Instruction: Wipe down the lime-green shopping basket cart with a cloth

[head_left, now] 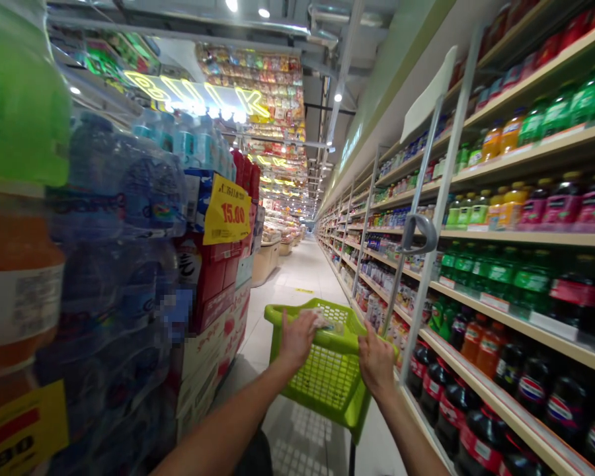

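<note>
1. Lime-green plastic mesh cart [327, 378]: on aisle floor [302, 271], dead ahead of both grips, long axis down the aisle.
2. Left grip [297, 338], right grip [375, 360]: each clenched round its rear handle bar [344, 342].

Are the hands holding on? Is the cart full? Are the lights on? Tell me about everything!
Green cart, upright, looks nearly empty.
Left hand, closed on the cart's handle.
Right hand, closed on the cart's handle.
Shelves, packed with bottles.
Neon sign, lit.
Ceiling lights, on.
</note>
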A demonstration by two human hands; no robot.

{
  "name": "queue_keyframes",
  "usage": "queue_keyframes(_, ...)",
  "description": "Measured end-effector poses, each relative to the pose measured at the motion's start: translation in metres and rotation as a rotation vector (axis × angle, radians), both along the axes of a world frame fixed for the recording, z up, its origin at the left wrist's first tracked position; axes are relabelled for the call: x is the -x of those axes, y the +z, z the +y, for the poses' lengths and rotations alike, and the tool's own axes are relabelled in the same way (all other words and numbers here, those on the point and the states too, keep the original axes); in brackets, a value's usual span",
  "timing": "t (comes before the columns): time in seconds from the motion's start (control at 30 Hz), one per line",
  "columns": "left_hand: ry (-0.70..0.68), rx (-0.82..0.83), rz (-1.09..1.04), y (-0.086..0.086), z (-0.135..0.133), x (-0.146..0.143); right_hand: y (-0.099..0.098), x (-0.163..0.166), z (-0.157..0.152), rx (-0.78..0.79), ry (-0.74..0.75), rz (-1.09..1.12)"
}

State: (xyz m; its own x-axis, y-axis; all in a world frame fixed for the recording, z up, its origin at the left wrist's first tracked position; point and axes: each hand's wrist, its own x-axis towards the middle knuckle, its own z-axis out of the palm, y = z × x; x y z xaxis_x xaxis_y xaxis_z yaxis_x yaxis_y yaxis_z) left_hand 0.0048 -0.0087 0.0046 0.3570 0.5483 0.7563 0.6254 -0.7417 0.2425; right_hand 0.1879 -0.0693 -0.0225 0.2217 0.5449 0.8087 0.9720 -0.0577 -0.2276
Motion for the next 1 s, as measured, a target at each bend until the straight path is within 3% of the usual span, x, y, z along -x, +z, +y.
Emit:
queue_keyframes(0.1, -0.201, -0.111, 0.062, -0.006, -0.018, -0.039, -0.003, -0.003, -0.002, -0.015, 0.02, -0.006)
queue_keyframes(0.17, -0.244, -0.13, 0.079, -0.005, -0.017, -0.041, -0.004, -0.008, -0.004, -0.006, 0.033, -0.01)
queue_keyframes(0.23, -0.194, -0.097, 0.081, -0.003, -0.003, -0.018, -0.004, -0.013, -0.007, -0.003, 0.044, -0.006)
queue_keyframes(0.33, 0.031, 0.006, 0.033, -0.002, 0.022, 0.032, -0.005, -0.014, -0.008, -0.019, 0.062, -0.003)
queue_keyframes(0.4, 0.122, 0.022, 0.015, -0.003, 0.026, 0.044, -0.005, -0.012, -0.008, -0.036, 0.049, -0.004)
queue_keyframes(0.47, 0.074, -0.016, 0.04, -0.007, 0.017, 0.03, -0.006, -0.008, -0.007, -0.048, 0.022, -0.007)
queue_keyframes(0.57, -0.107, -0.102, 0.105, -0.014, -0.004, -0.009, -0.007, -0.007, -0.007, -0.048, 0.005, -0.018)
queue_keyframes(0.63, -0.163, -0.117, 0.121, -0.014, -0.009, -0.016, -0.006, -0.01, -0.009, -0.04, 0.015, -0.019)
queue_keyframes(0.7, -0.113, -0.078, 0.096, -0.012, -0.002, -0.001, -0.005, -0.012, -0.011, -0.033, 0.036, -0.016)
queue_keyframes(0.8, 0.077, 0.003, -0.004, -0.008, 0.014, 0.032, -0.005, -0.011, -0.011, -0.038, 0.036, -0.007)
queue_keyframes(0.87, 0.112, 0.009, -0.041, -0.008, 0.015, 0.033, -0.005, -0.008, -0.01, -0.045, 0.012, 0.0)
queue_keyframes(1.0, -0.136, -0.116, 0.08, -0.017, -0.01, -0.016, -0.007, -0.006, -0.008, -0.055, 0.006, -0.018)
